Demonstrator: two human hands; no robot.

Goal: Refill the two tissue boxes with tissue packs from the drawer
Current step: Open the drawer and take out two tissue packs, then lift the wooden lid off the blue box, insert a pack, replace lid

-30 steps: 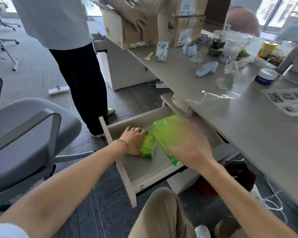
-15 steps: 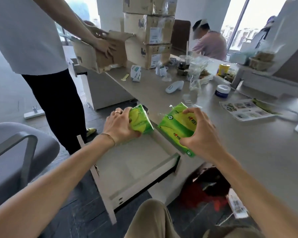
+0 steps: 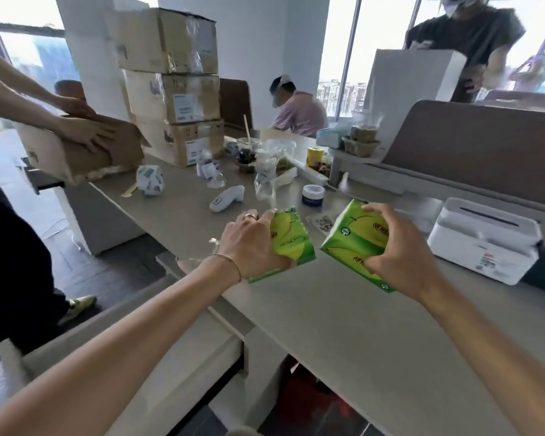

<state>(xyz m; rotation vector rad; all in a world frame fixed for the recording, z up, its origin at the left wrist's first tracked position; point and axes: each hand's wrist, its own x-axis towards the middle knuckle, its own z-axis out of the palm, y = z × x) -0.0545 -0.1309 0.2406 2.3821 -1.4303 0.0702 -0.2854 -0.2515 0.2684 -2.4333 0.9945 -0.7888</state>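
Observation:
My left hand (image 3: 252, 243) grips a green tissue pack (image 3: 291, 240) just above the desk's near edge. My right hand (image 3: 394, 250) grips a second green tissue pack (image 3: 353, 237) a little to the right, over the desk top (image 3: 343, 325). A white tissue box (image 3: 485, 240) with a slot in its lid stands on the desk at the right, beyond my right hand. The open drawer (image 3: 177, 366) lies below the desk edge at the lower left, under my left forearm. I see only one tissue box.
A person at the left holds a cardboard box (image 3: 76, 152) over the desk end. Stacked cartons (image 3: 170, 86) stand at the back. A white thermometer (image 3: 227, 198), a blue-lidded jar (image 3: 313, 195), cups and clutter fill the desk's far part. Two more people work behind.
Both hands have lifted the two green packs out of the drawer and carried them up over the desk top. My view has tilted up from the drawer to the desk.

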